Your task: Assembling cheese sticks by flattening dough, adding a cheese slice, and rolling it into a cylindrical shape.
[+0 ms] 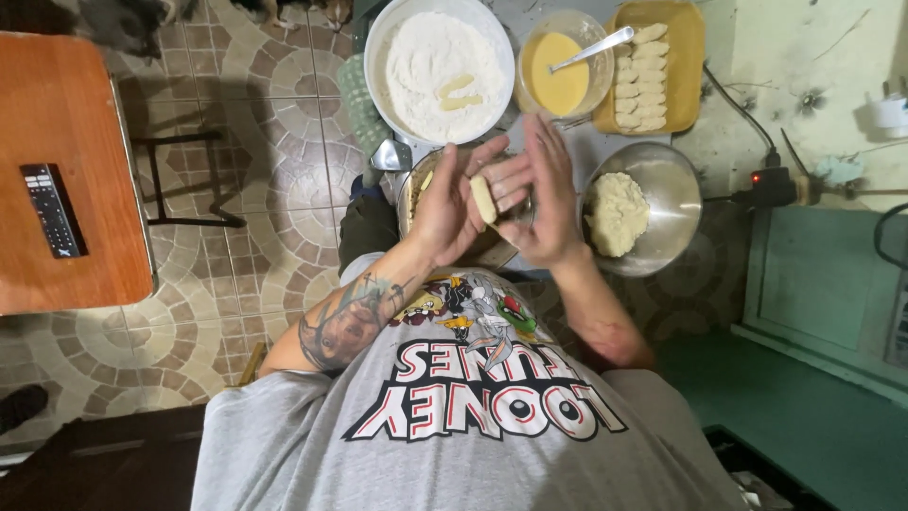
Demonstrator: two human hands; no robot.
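My left hand (446, 206) and my right hand (549, 194) are pressed together palm to palm around a small pale stick of dough (483, 200). They hover above a metal bowl (409, 194) that they mostly hide. Just to the right stands another metal bowl (679, 180) with a lump of pale dough (617, 213) in it. Farther off stands a white bowl (378, 47) of flour with two dough sticks (459, 92) lying on top.
A clear bowl of yellow beaten egg (558, 80) with a spoon (594, 47) sits beside a yellow tray (688, 57) lined with shaped dough pieces. A wooden table (85, 142) with a remote control (52, 210) is at left; a power strip (776, 186) is at right.
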